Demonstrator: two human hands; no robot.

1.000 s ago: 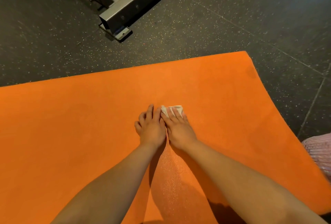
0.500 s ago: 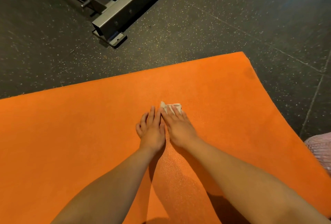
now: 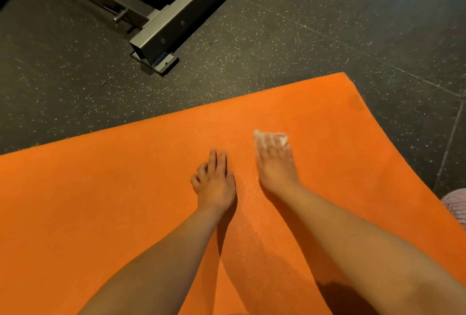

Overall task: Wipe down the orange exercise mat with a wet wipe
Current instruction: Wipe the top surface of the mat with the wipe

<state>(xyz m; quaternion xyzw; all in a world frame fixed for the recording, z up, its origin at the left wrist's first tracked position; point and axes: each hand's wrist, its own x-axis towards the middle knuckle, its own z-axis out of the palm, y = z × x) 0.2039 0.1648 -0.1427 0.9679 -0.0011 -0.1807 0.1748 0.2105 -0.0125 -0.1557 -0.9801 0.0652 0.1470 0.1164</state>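
Observation:
The orange exercise mat point(image 3: 100, 201) lies flat on the dark floor and fills the lower part of the head view. My right hand point(image 3: 276, 166) presses a small white wet wipe point(image 3: 271, 136) onto the mat with straight fingers; the hand is blurred. My left hand point(image 3: 214, 181) rests flat on the mat to its left, fingers relaxed, a short gap between the two hands. A faintly glistening strip of mat runs between my forearms.
A grey metal equipment frame point(image 3: 161, 34) with a bolted foot plate stands on the speckled black floor point(image 3: 327, 24) beyond the mat's far edge. A pale pink ribbed fabric point(image 3: 456, 203) shows at the right edge, beside the mat.
My right hand has slid the wipe away from my left hand, to the right and slightly farther out. The hands touched before; a gap now separates them. My left hand stayed put.

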